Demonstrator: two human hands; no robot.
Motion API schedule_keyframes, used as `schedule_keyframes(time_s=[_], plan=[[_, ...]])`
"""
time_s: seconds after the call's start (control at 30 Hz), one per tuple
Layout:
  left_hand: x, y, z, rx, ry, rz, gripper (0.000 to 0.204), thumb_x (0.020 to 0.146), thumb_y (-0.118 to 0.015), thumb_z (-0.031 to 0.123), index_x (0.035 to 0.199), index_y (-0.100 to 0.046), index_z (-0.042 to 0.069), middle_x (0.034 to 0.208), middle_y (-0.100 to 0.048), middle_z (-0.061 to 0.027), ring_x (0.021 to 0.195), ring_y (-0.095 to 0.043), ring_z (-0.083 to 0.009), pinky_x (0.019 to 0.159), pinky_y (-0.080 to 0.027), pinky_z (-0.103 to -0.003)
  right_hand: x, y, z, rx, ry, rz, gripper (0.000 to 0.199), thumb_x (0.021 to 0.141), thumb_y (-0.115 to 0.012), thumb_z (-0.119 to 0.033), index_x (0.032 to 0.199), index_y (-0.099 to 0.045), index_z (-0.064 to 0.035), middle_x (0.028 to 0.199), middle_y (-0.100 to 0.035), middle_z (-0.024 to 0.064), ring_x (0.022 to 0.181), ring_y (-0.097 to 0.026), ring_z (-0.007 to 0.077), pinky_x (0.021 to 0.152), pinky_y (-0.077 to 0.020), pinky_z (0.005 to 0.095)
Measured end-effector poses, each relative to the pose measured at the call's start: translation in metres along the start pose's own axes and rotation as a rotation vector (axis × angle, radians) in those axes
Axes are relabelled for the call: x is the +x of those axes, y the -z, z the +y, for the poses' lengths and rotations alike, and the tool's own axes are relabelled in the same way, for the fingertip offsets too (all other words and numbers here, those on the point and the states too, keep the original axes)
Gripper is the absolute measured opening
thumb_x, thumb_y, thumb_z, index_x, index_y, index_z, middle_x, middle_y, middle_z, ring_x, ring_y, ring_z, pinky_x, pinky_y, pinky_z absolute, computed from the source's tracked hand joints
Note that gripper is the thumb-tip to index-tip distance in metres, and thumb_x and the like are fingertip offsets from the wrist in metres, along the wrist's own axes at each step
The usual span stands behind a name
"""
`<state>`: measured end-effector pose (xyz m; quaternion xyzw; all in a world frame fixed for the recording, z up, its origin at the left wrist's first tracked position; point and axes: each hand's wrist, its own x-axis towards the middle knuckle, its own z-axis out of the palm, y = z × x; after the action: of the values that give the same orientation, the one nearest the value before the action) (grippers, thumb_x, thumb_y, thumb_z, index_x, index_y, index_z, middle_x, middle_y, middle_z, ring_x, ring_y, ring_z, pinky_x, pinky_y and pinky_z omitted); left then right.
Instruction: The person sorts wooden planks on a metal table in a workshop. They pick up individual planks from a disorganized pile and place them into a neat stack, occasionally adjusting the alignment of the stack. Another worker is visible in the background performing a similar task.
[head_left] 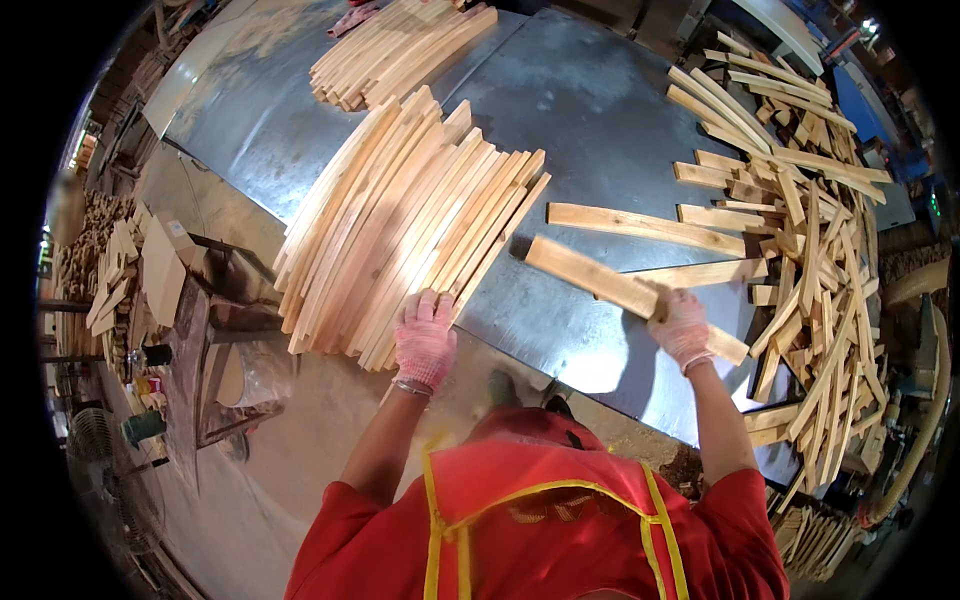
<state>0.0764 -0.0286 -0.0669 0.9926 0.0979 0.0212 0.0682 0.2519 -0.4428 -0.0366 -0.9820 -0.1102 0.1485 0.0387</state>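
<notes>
My left hand (425,338), in a pale glove, rests with its fingers flat on the near ends of a row of wooden strips (400,225) laid side by side. It is not closed round any of them. In my gloved right hand (681,327) is a wooden strip (590,274), gripped near its right end and slanting up to the left above the metal table. Beyond it lies another loose strip (650,226), and a further strip (705,273) is partly hidden beneath the held one.
A tangled heap of wooden strips (825,300) covers the table's right side. Another neat row of strips (400,50) lies at the far left of the metal table (585,95). On the floor to the left stand a machine frame (195,350) and a fan (95,440).
</notes>
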Motion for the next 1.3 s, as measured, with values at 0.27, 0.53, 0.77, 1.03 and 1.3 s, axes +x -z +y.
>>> schedule_keyframes(time_s=[0.27, 0.53, 0.77, 1.03, 1.3], plan=[[-0.057, 0.021, -0.003, -0.019, 0.255, 0.012, 0.073, 0.078, -0.078, 0.021, 0.147, -0.054, 0.015, 0.15, -0.053, -0.0148, 0.137, -0.051, -0.0373, 0.111, -0.041, -0.055, 0.137, 0.014, 0.047, -0.168, 0.195, 0.229, 0.069, 0.079, -0.072, -0.013, 0.146, -0.058, -0.0157, 0.147, -0.059, 0.0163, 0.136, -0.055, 0.0368, 0.114, -0.0446, 0.0463], [-0.164, 0.001, -0.07, -0.109, 0.767, 0.14, 0.062, 0.091, -0.078, 0.037, 0.144, -0.06, 0.008, 0.142, -0.062, -0.0205, 0.132, -0.057, -0.0379, 0.109, -0.047, -0.047, 0.155, 0.052, 0.078, 0.326, 0.264, -0.013, 0.073, 0.078, -0.077, -0.016, 0.146, -0.056, -0.0047, 0.12, -0.073, 0.0176, 0.107, -0.07, 0.0347, 0.097, -0.0556, 0.0428], [-0.16, -0.064, -0.133, -1.689, 1.111, -0.276, 0.052, 0.101, -0.069, 0.044, 0.14, -0.063, 0.011, 0.138, -0.065, -0.0057, 0.125, -0.061, -0.0242, 0.1, -0.05, -0.04, 0.082, 0.024, 0.003, 1.739, -0.147, -0.402, 0.032, 0.097, -0.073, -0.032, 0.117, -0.064, -0.0096, 0.09, -0.069, 0.0046, 0.076, -0.07, 0.02, 0.068, -0.0631, 0.0374], [-0.141, -0.047, -0.096, -2.145, 1.196, -0.147, 0.041, 0.1, -0.071, 0.041, 0.13, -0.066, 0.013, 0.113, -0.07, -0.0021, 0.1, -0.064, -0.0199, 0.088, -0.051, -0.04, 0.054, -0.057, -0.219, 1.23, -0.082, -0.458, 0.074, 0.095, -0.074, -0.041, 0.15, -0.048, 0.0009, 0.103, -0.066, 0.0101, 0.09, -0.059, 0.0165, 0.079, -0.0532, 0.0345], [-0.102, 0.085, -0.098, -1.722, 0.923, -0.294, 0.035, 0.105, -0.061, 0.033, 0.121, -0.064, 0.002, 0.118, -0.068, -0.0084, 0.109, -0.067, -0.0221, 0.103, -0.054, -0.042, 0.044, -0.032, -0.247, 1.28, -0.205, -0.499, 0.076, 0.092, -0.076, -0.039, 0.154, -0.048, -0.0043, 0.125, -0.07, 0.0167, 0.114, -0.066, 0.0274, 0.096, -0.0533, 0.0386]])
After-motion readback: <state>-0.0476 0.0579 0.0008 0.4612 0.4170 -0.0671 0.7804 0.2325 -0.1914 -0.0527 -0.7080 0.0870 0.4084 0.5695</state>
